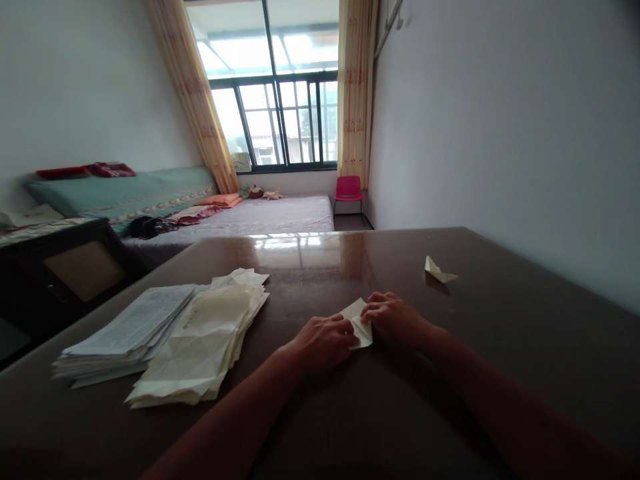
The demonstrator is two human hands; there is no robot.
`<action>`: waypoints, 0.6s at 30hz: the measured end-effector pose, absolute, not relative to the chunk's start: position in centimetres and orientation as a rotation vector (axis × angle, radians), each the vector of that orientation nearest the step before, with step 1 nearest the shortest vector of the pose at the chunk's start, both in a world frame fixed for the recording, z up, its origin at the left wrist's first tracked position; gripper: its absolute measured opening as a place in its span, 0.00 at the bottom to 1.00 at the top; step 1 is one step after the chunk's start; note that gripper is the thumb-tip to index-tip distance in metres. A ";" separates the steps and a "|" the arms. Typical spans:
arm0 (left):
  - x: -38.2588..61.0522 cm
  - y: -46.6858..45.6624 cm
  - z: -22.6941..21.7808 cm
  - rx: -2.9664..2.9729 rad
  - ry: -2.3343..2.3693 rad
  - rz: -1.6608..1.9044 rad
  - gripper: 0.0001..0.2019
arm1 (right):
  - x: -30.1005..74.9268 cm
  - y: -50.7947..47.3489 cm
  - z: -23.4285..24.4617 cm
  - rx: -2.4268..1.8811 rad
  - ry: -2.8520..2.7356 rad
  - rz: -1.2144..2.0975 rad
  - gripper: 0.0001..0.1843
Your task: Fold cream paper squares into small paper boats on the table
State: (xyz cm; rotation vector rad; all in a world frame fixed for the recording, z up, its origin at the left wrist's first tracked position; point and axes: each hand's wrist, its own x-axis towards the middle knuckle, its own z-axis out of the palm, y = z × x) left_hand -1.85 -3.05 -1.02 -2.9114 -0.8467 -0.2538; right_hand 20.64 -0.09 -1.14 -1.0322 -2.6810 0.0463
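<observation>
A small folded piece of cream paper (363, 338) lies on the brown table between my two hands. My left hand (325, 341) is curled over its left side, fingers bent and closed on it. From the right, my right hand (393, 317) presses the paper's upper right edge with bent fingers. The fingertips partly cover the sheet. Farther back on the right, apart from both hands, stands a folded paper boat (439, 272) in the same cream colour.
Left of my hands are a pile of creased cream sheets (200, 333) and a stack of printed grey-white papers (130, 323). The glossy table (310, 413) reaches toward a bed (280, 213). A pink chair (349, 190) stands by the window; a white wall runs along the right.
</observation>
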 end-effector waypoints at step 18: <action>-2.0 -2.9 -0.9 -2.953 -0.874 -0.338 0.11 | 21.1 -0.3 -1.2 -0.759 -2.695 0.457 0.10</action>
